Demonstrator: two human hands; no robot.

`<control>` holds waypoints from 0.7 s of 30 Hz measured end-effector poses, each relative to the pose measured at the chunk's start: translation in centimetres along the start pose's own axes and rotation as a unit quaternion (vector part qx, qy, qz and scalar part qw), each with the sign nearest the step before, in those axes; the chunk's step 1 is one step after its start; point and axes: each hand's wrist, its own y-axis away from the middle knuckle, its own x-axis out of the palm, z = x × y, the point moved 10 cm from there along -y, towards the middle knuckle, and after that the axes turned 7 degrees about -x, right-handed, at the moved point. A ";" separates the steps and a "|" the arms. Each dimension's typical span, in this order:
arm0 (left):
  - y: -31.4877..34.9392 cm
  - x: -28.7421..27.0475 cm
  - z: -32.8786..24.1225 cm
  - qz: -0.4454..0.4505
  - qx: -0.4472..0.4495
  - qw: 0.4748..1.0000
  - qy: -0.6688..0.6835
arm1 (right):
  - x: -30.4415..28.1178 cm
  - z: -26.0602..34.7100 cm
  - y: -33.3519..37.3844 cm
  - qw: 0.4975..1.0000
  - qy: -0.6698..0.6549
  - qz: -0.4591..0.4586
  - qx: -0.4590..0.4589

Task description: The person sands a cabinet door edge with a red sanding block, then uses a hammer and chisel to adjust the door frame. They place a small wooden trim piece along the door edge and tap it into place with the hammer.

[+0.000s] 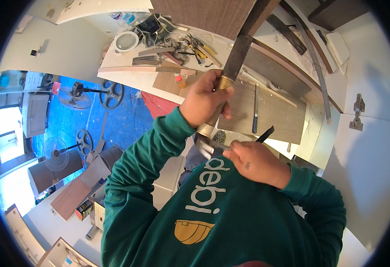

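Note:
My left hand [208, 99] is wrapped round the handle of a wide chisel [236, 58] with brass-coloured rings at both ends of its grip. The chisel's blade points up and away, its tip at the edge of a dark brown wood panel [204, 17]. In my right hand [259, 162] is a hammer [213, 143], gripped close to its metal head; its dark handle end sticks out past my fingers. The hammer head is beside the butt of the chisel, and I cannot tell whether they touch. Beyond my right hand, a file [255, 109] with a black handle lies on a brown board [277, 120].
Pliers and other tools [199, 49] are heaped on the bench near a round white-rimmed item [126, 41]. A small red-capped bottle [180, 81] stands by my left wrist. Dark wood strips [286, 33] lie at upper right. Fans [74, 95] stand on blue sheeting [95, 107] at left.

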 end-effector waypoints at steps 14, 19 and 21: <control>-0.1 0.0 -0.1 -0.009 -0.005 1.000 -0.007 | -2.1 1.2 0.3 0.999 -0.010 -0.034 -0.039; 0.1 0.1 -0.2 -0.013 -0.004 1.000 -0.019 | -1.5 1.4 0.9 0.999 0.006 -0.002 -0.032; 0.1 0.2 -0.3 -0.020 0.006 1.000 0.002 | -1.4 1.5 1.0 0.999 0.021 -0.006 -0.034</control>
